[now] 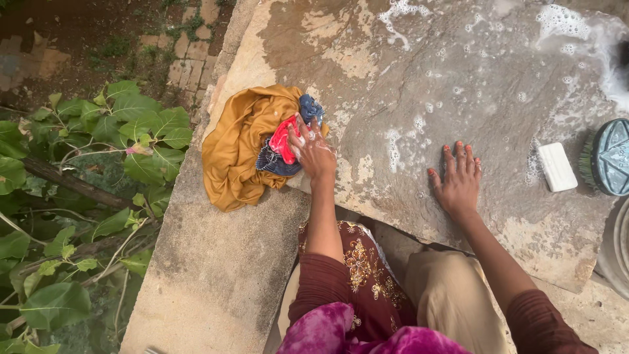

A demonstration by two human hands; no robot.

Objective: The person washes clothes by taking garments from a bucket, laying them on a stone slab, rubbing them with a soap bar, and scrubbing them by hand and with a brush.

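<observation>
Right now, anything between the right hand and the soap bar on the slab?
Nothing visible. The right hand lies flat on the wet stone slab; only bare, sudsy stone separates it from the white soap bar. The left hand is on the cloth pile.

Bare slab [406,78] ahead (soap [556,166], brush [606,157] rightward).

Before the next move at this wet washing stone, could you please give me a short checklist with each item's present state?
1. Left hand has hold of the red and blue cloth: ok.
2. Right hand flat on the stone slab, holding nothing: ok.
3. Mustard cloth fully on the slab: not ok, it overhangs the edge.
4. Soap bar beside the right hand: ok.
5. Scrub brush near the soap: ok.
</observation>
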